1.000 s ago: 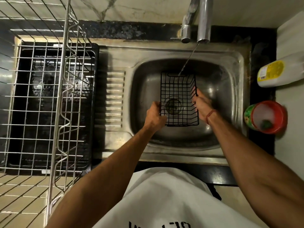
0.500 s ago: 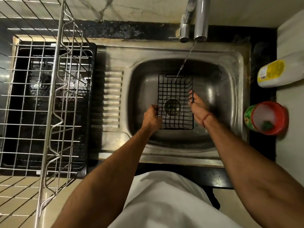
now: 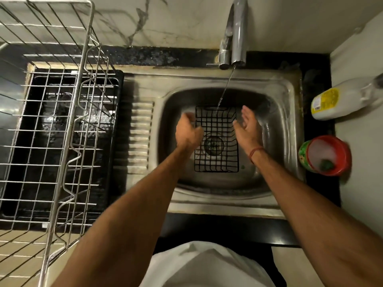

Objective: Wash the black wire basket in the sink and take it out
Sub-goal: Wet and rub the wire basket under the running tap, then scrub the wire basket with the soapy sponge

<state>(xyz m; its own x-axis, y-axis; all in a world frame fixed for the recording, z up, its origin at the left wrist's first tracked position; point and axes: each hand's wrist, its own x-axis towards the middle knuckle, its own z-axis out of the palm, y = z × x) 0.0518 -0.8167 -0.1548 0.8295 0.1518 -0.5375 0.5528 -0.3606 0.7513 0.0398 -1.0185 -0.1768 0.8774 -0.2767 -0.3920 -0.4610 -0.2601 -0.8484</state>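
The black wire basket (image 3: 216,123) rests on the floor of the steel sink (image 3: 228,206), over the drain. A thin stream of water (image 3: 226,85) from the tap (image 3: 238,38) lands on its far edge. My left hand (image 3: 187,130) is blurred at the basket's left rim, fingers curled over the wires; whether it grips them is unclear. My right hand (image 3: 246,125) is beside the right rim with flat, spread fingers, palm facing the basket, holding nothing.
A large steel dish rack (image 3: 62,141) over a black tray fills the left side next to the ribbed drainboard. On the right counter a white bottle (image 3: 342,98) lies on its side, with a red-rimmed tub (image 3: 327,155) holding a green scrubber nearer me.
Both hands held the basket's sides before. They have slid toward its far end; the right hand has opened off the rim. The basket now lies lower, on the sink floor.
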